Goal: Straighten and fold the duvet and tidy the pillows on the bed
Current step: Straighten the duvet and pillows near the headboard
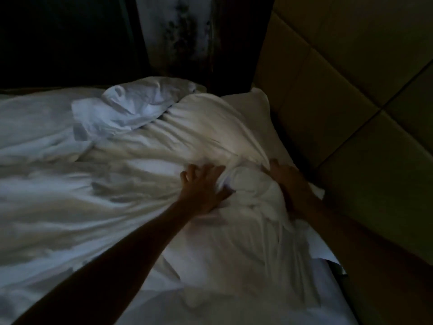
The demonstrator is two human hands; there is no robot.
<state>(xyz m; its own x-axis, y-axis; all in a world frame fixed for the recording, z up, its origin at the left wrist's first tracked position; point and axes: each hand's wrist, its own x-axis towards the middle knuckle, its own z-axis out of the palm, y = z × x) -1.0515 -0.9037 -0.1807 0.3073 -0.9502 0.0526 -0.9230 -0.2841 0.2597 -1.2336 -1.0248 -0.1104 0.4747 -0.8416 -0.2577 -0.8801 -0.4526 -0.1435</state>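
A rumpled white duvet covers most of the bed, its folds running towards a bunch between my hands. My left hand grips that bunch from the left, fingers curled into the cloth and thumb under it. From the right, my right hand holds the same bunch, fingertips buried in the fabric. A crumpled bluish-white pillow lies at the far side of the bed. A second white pillow leans by the headboard, partly under the duvet. The picture is dim and blurred.
A padded beige headboard runs along the right side, close to my right arm. Dark wall panels and a pale patterned strip stand beyond the bed. White sheet shows at the near edge.
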